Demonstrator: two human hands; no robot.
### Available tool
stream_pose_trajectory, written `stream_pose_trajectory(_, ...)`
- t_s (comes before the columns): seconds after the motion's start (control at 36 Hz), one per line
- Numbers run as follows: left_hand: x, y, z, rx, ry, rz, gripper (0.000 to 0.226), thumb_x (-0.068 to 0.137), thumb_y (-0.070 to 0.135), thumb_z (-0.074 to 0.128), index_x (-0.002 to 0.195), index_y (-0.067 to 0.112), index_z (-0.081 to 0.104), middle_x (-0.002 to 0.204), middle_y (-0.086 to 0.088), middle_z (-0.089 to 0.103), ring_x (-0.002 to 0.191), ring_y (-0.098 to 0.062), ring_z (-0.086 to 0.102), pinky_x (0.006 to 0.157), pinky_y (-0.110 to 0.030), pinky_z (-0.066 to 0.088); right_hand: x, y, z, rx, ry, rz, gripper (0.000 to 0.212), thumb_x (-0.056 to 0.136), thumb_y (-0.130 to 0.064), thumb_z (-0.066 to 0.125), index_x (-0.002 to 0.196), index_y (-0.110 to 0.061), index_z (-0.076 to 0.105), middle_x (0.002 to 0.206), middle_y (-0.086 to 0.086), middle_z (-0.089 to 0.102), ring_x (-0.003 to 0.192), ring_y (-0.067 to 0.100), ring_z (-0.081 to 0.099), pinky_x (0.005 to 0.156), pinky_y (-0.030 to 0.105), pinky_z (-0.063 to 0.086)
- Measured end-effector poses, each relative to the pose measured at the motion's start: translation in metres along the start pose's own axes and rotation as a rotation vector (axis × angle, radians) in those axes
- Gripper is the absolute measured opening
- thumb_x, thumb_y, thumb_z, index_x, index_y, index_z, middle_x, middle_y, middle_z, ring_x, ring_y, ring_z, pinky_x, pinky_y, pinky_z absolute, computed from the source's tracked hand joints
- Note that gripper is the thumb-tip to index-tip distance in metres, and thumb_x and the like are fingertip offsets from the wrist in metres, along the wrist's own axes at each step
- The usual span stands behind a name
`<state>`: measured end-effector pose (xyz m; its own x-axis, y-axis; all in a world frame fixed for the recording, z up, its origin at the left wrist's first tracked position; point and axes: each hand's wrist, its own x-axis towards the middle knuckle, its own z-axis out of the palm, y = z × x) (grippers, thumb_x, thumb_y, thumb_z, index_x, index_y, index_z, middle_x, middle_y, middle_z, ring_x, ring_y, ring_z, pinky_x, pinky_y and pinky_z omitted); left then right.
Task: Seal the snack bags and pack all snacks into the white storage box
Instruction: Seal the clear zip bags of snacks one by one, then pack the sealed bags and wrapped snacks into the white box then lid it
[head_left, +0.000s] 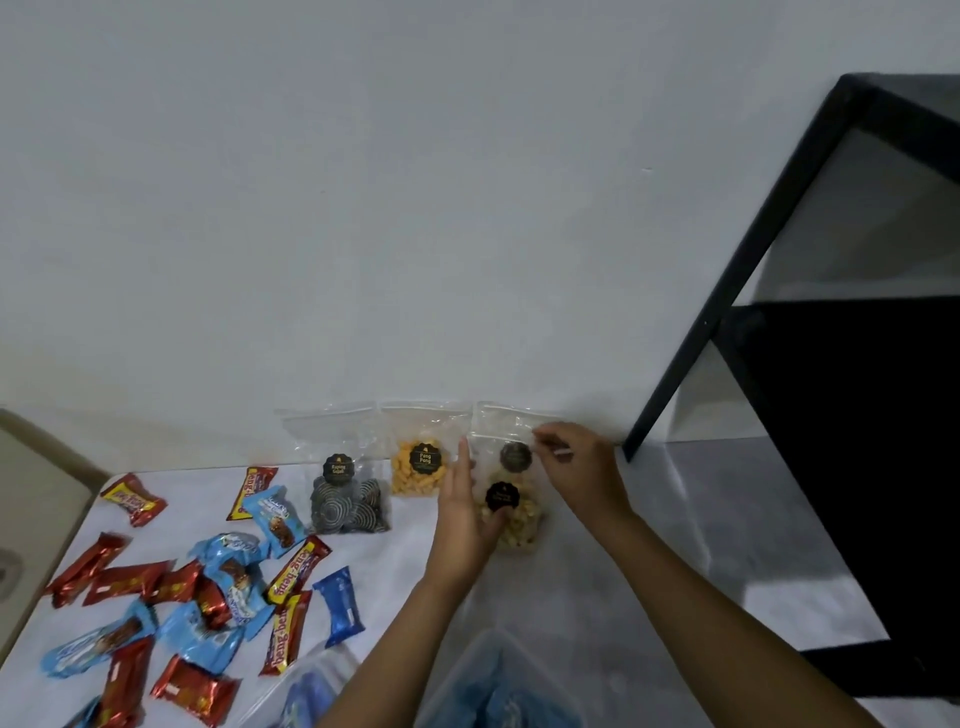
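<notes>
Head view is showing me gripping a clear snack bag (511, 512) against the wall, my left hand (462, 519) clasping its side while my right hand (576, 462) is pinching its top edge.

- A clear snack bag (511, 512) of pale pieces is held at its side by the left hand (462, 525).
- Its top edge is pinched by the right hand (579, 465).
- Wrapped bars (208, 587) are scattered over the worktop (597, 582).

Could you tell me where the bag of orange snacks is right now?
The bag of orange snacks leans on the wall mid-frame, between the dark-cookie bag and the left hand.
</notes>
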<state>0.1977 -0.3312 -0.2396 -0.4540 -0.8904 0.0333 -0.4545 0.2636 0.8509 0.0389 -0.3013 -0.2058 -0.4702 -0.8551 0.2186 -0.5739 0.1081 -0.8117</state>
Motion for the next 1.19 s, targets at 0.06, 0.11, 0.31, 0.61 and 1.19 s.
stream_pose_trajectory(0.06,0.001,0.001,0.001,0.024,-0.021,-0.022,0.093,0.082,0.015,0.066,0.140,0.045,-0.001,0.144,-0.009,0.027,0.129,-0.029,0.034,0.106,-0.043,0.038,0.003,0.000,0.000,-0.025,0.011,0.003,0.018,0.080,0.002,0.067,0.095,-0.005,0.071,0.093,0.005,0.070,0.081,0.014,0.064,0.074,0.015,0.052)
stream_pose_trajectory(0.11,0.002,0.004,0.001,0.031,-0.045,-0.047,0.095,0.082,0.014,0.066,0.144,0.035,-0.002,0.145,-0.007,0.024,0.129,-0.026,0.033,0.107,-0.040,0.037,0.003,-0.002,-0.001,-0.052,0.009,-0.003,0.018,0.082,0.002,0.063,0.096,-0.005,0.071,0.095,0.008,0.071,0.083,0.016,0.065,0.075,0.022,0.052)
stream_pose_trajectory(0.31,0.008,0.027,-0.018,0.166,-0.110,-0.177,0.086,0.084,0.025,0.067,0.147,0.008,0.011,0.150,-0.014,0.018,0.140,-0.026,0.020,0.112,-0.026,0.018,-0.004,-0.027,-0.015,-0.153,-0.057,0.070,0.032,0.078,0.011,0.055,0.105,0.001,0.069,0.109,0.015,0.069,0.106,0.027,0.063,0.093,0.014,0.036)
stream_pose_trajectory(0.61,-0.057,0.041,-0.148,0.606,-0.071,0.018,0.074,0.087,0.041,0.057,0.146,0.013,0.022,0.149,-0.007,0.028,0.137,-0.024,0.026,0.111,-0.036,0.029,-0.064,-0.132,-0.012,-0.299,-0.318,0.186,0.047,0.084,-0.007,0.051,0.129,-0.017,0.054,0.133,0.006,0.055,0.122,0.023,0.050,0.101,0.033,0.043)
stream_pose_trajectory(1.19,-0.355,-0.102,-0.499,0.766,0.221,-0.334,0.072,0.094,0.051,0.040,0.149,0.016,0.010,0.158,-0.003,0.006,0.146,-0.020,0.001,0.118,-0.041,0.011,-0.263,-0.393,0.251,-0.554,-0.556,-0.309,0.058,0.095,-0.033,0.044,0.148,-0.021,0.023,0.158,0.005,0.014,0.146,0.026,0.009,0.118,0.043,0.017)
